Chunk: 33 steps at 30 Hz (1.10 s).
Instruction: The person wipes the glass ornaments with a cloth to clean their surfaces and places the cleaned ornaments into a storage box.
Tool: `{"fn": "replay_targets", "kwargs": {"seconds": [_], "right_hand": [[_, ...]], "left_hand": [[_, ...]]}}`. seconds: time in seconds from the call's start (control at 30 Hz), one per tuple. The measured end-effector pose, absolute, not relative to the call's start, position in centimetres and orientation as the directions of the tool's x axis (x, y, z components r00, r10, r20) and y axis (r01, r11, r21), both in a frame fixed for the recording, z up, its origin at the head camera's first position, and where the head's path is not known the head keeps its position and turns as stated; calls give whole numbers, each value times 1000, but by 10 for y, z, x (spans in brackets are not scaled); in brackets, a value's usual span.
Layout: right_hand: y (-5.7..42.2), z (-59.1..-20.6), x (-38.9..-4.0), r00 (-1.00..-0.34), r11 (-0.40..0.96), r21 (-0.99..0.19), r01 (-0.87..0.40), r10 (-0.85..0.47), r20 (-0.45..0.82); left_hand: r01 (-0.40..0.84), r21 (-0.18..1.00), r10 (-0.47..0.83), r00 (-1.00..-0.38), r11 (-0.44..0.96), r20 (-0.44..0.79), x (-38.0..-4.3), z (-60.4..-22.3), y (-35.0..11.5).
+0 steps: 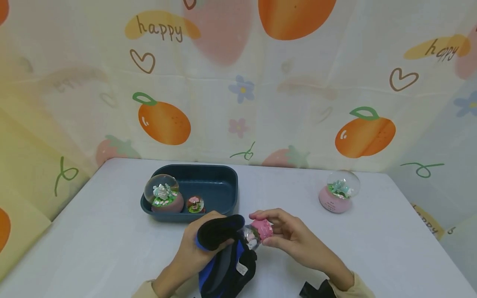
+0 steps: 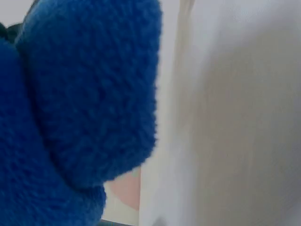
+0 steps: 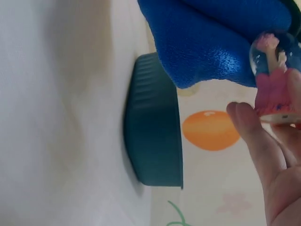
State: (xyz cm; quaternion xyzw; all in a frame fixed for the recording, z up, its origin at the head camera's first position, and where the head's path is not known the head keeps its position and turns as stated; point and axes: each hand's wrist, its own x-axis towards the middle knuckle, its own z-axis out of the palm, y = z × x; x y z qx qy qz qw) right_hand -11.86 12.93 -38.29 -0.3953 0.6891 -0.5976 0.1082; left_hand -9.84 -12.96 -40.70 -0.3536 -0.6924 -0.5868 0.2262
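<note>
My left hand (image 1: pixel 189 248) grips a blue fleece cloth (image 1: pixel 227 265) with black edging and a small white tag; its plush side (image 2: pixel 94 94) fills much of the left wrist view. Between the fingertips and thumb of my right hand (image 1: pixel 298 240) is a small snow globe (image 1: pixel 263 229) with a pink base, lying tilted with its clear dome toward the cloth. In the right wrist view, a pink figure shows inside the dome of this snow globe (image 3: pixel 275 96), and the dome overlaps the blue fleece. Part of the dome is hidden behind the cloth in the head view.
A dark teal tray (image 1: pixel 216 169) stands behind my left hand, holding a large snow globe (image 1: pixel 165 194) and a tiny snow globe (image 1: pixel 195 204). Another large snow globe (image 1: pixel 338 192) with a pink base stands at the right on the white table (image 1: pixel 93 248).
</note>
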Motion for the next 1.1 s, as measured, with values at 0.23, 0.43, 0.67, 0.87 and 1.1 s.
{"fn": "replay_targets", "kwargs": {"seconds": [0.23, 0.43, 0.67, 0.87, 1.1], "right_hand": [[123, -384, -115, -639, -52, -844, -533, -629, 442], [116, -386, -108, -682, 121, -770, -627, -562, 467], [114, -387, -106, -652, 156, -718, -678, -579, 490], [113, -388, -106, -579, 103, -652, -751, -576, 577], [115, -388, -108, -569, 99, -634, -767, -561, 602]], "left_hand": [[663, 743, 300, -729, 87, 615, -96, -407, -130], [573, 801, 367, -792, 175, 487, -93, -411, -123], [618, 775, 323, -767, 135, 555, -93, -409, -122], [715, 692, 256, -690, 96, 677, -96, -406, -123], [636, 765, 232, -763, 101, 604, -94, -402, -125]]}}
